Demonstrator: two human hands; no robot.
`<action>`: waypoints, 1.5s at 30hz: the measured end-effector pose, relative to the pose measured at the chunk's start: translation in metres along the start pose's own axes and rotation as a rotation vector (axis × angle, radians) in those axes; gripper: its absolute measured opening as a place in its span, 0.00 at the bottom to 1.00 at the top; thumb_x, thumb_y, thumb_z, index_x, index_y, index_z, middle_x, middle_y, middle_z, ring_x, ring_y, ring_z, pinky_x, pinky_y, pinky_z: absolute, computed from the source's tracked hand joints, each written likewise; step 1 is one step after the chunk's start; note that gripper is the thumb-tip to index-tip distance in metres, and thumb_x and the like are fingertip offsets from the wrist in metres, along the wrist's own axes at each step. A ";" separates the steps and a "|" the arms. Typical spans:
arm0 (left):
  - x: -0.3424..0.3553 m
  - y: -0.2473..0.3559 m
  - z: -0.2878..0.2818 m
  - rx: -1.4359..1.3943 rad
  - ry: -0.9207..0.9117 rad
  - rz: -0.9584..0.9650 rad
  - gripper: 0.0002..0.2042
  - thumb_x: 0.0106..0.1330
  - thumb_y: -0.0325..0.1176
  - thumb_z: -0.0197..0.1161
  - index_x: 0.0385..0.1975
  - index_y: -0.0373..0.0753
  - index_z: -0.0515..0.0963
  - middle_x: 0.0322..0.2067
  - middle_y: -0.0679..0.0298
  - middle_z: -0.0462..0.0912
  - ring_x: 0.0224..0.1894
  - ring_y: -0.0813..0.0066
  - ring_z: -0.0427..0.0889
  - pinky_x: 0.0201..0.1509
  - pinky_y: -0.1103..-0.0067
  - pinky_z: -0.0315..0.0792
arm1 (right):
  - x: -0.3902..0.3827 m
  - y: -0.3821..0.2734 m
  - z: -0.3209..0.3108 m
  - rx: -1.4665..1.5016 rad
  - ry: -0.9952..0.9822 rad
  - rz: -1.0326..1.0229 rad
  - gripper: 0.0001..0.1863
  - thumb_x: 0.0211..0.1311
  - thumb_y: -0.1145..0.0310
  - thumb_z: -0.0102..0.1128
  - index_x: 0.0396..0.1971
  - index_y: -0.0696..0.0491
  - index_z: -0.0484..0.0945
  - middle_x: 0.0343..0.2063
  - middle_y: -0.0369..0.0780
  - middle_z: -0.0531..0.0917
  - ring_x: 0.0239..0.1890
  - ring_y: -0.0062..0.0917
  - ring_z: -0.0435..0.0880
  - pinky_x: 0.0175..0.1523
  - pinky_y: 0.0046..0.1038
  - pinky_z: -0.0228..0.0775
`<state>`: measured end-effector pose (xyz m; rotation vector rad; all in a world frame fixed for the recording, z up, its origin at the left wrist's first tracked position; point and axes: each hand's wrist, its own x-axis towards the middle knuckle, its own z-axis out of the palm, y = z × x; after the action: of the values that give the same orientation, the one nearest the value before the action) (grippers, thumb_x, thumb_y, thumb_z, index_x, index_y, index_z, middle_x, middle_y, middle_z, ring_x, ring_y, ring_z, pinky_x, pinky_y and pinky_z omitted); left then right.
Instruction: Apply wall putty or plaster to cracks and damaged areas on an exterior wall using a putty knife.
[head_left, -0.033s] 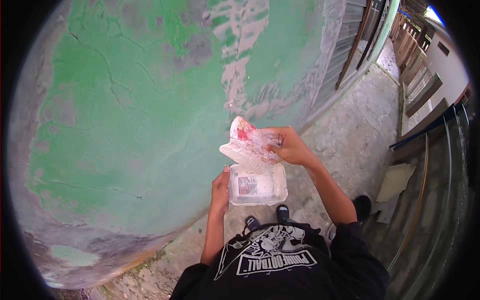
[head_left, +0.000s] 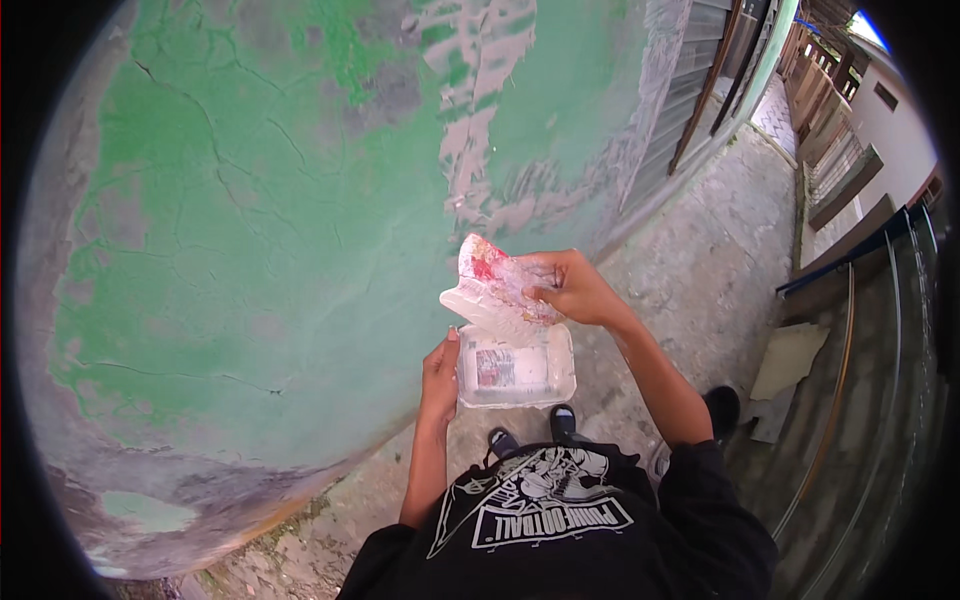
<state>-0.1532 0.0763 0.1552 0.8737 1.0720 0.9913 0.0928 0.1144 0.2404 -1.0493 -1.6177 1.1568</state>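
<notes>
My left hand (head_left: 440, 378) grips the left side of a clear rectangular plastic tub (head_left: 563, 372), held level at waist height. Whitish smears coat the tub's inside, and a printed patch shows at its bottom. My right hand (head_left: 575, 290) is closed on a putty-smeared spreader (head_left: 490, 285), with red and tan patches under the white paste. Its far end parts into two flaps, so I cannot tell whether it is one folded piece or two. The spreader's lower edge overlaps the tub's far rim. Ahead stands a green wall (head_left: 300, 230) with pale grey putty strokes (head_left: 475, 130).
Cracks and bare grey patches mark the wall. A concrete path (head_left: 710, 230) runs along its right side, past a grey shutter (head_left: 668, 110). On the right are a corrugated sheet (head_left: 850, 400) and a beige board piece (head_left: 790, 362). Another dark shoe (head_left: 722, 408) shows beside my right arm.
</notes>
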 end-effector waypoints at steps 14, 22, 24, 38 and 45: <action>-0.019 0.001 0.000 -0.017 -0.102 -0.069 0.21 0.74 0.47 0.49 0.47 0.32 0.78 0.36 0.62 0.83 0.32 0.81 0.80 0.33 0.79 0.80 | -0.008 0.033 -0.031 -0.099 0.042 0.141 0.24 0.48 0.90 0.56 0.49 0.63 0.78 0.39 0.37 0.85 0.41 0.15 0.79 0.49 0.21 0.72; -0.012 -0.022 -0.005 0.005 0.037 -0.003 0.21 0.74 0.46 0.49 0.45 0.32 0.79 0.35 0.65 0.82 0.34 0.83 0.77 0.37 0.83 0.74 | -0.028 0.009 -0.040 -0.028 0.390 0.013 0.22 0.54 0.87 0.56 0.52 0.63 0.75 0.41 0.41 0.84 0.43 0.19 0.81 0.50 0.22 0.72; -0.013 -0.022 0.005 0.021 0.081 0.043 0.21 0.74 0.46 0.49 0.45 0.32 0.79 0.35 0.66 0.82 0.35 0.83 0.77 0.38 0.84 0.73 | -0.041 0.008 -0.025 -0.103 0.451 -0.035 0.22 0.56 0.88 0.55 0.53 0.63 0.73 0.43 0.40 0.83 0.45 0.18 0.80 0.50 0.21 0.72; -0.002 -0.047 0.064 -0.145 0.133 0.230 0.27 0.75 0.44 0.48 0.68 0.39 0.53 0.58 0.58 0.69 0.56 0.69 0.73 0.57 0.72 0.72 | -0.070 0.063 0.019 0.460 0.870 0.351 0.22 0.58 0.86 0.51 0.52 0.56 0.61 0.47 0.41 0.74 0.48 0.24 0.75 0.49 0.25 0.70; -0.004 -0.058 0.078 -0.001 0.019 0.209 0.26 0.75 0.38 0.47 0.69 0.37 0.52 0.59 0.58 0.69 0.55 0.72 0.73 0.55 0.76 0.71 | -0.063 0.090 0.028 0.289 0.771 0.234 0.20 0.56 0.87 0.51 0.48 0.57 0.61 0.46 0.44 0.73 0.47 0.25 0.75 0.51 0.26 0.69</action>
<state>-0.0663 0.0465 0.1228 0.9917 1.0103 1.1750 0.0966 0.0671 0.1373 -1.2982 -0.7208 0.9224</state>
